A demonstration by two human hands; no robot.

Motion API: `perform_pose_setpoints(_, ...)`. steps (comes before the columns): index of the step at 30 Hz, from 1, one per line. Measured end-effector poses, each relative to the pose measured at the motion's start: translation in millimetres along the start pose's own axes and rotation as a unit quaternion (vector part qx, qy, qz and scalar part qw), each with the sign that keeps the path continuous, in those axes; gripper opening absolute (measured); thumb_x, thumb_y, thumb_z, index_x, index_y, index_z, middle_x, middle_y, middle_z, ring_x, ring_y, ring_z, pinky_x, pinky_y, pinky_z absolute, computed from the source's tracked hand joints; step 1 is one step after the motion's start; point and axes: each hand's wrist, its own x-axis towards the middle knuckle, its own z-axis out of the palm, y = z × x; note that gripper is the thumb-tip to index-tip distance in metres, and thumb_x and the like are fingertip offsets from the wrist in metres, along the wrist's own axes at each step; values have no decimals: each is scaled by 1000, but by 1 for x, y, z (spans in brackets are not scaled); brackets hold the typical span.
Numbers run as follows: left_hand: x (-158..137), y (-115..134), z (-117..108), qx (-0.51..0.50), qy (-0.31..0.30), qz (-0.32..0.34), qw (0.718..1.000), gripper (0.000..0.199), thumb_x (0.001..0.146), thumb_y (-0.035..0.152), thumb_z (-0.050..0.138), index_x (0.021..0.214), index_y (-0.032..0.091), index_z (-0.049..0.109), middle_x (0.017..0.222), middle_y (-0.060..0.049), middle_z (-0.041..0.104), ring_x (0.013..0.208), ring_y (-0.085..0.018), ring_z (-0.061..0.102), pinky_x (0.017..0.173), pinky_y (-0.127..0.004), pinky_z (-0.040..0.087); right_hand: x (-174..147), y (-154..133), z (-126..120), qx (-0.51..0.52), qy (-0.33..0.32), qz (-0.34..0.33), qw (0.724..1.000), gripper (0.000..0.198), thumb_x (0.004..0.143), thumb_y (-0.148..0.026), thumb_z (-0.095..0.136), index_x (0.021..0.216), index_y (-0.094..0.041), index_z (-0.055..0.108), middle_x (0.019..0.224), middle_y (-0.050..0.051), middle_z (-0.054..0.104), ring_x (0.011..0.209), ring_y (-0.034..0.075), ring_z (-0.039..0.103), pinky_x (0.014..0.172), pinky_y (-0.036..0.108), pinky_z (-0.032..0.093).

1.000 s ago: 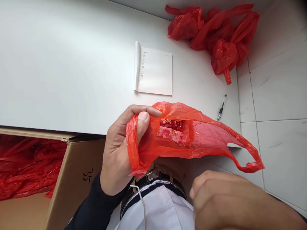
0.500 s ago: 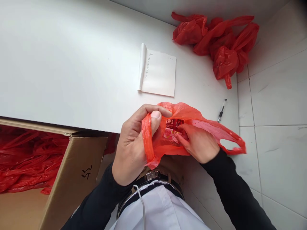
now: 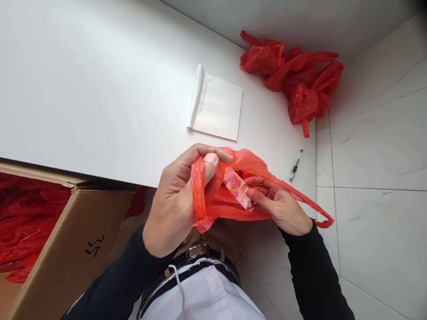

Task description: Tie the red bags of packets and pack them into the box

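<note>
My left hand point(image 3: 176, 195) grips one handle of a red plastic bag point(image 3: 247, 158), with the handle looped round the thumb, and keeps its mouth spread. Inside the bag's mouth, my right hand point(image 3: 280, 200) pinches a small pink printed packet point(image 3: 236, 184) between thumb and fingers. The packet is tilted and partly over the opening. A darker red item lies behind it, mostly hidden. The bag's other handle hangs loose past my right wrist.
A notepad point(image 3: 218, 109) lies on the white table point(image 3: 100, 89). Several knotted red bags point(image 3: 300, 80) sit at the back right corner, and a pen point(image 3: 296, 165) near the right edge. At lower left stands a cardboard box point(image 3: 76, 235) holding red plastic bags point(image 3: 30, 218).
My right hand has lifted the pink packet up from inside the bag toward its opening. The whole view has shifted slightly, while my left hand keeps its grip on the bag handle.
</note>
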Motion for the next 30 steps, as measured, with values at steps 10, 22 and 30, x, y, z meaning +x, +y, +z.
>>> perform_pose_setpoints(10,2,2,1,-24,4,-3,1000,20,91,37,62,85,20,71,61,1,49,48,-9,39,44,-23,32,-3,0,3,27,-39,-24,999,43,87,-38,75,124,-22,58,116,9,69,101,22,68,96,40,53)
perform_pose_setpoints(22,2,2,0,0,7,3,1000,22,91,38,61,85,20,71,60,1,48,47,-9,40,43,-21,34,-3,4,5,31,-27,-34,999,42,87,-35,75,123,-23,58,117,8,69,103,20,68,95,36,54)
perform_pose_setpoints(30,2,1,-1,-12,9,-3,1000,21,89,39,63,85,20,71,61,1,50,47,-9,41,43,-22,34,-2,4,7,29,-26,-51,998,41,87,-37,75,121,-23,57,115,8,69,101,21,68,94,39,55)
